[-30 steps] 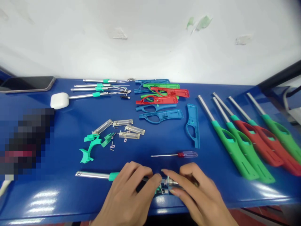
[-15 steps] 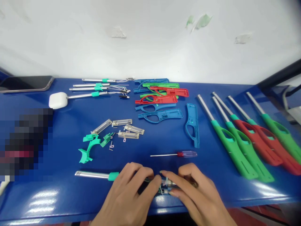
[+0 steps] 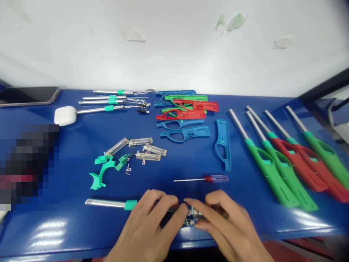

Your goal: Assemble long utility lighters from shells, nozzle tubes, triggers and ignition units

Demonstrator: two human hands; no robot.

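Near the front edge of the blue table, my left hand point(image 3: 154, 225) is closed around the body of a partly built gas lighter point(image 3: 106, 203). Its silver tube with a teal collar points left. My right hand point(image 3: 231, 225) grips the other end of the same lighter, thumb and fingers on a clear fuel tank point(image 3: 196, 213) with a metallic end. White wires and a bit of blue casing show between my fingertips; the rest is covered by my hands. Just beyond them lies a screwdriver point(image 3: 216, 178) with a red and clear handle.
Finished green and red lighters point(image 3: 275, 171) lie at right. Blue, red and green casing halves point(image 3: 188, 134) sit at the back, with one blue half point(image 3: 223, 142) apart. Left are wired tubes point(image 3: 100, 109), clear tanks point(image 3: 148, 156), teal triggers point(image 3: 98, 180), a white case point(image 3: 65, 115) and a phone point(image 3: 29, 95).
Both hands stay around the lighter, with only slight finger movement at the tank. The view has shifted a little; nothing else on the table has moved.
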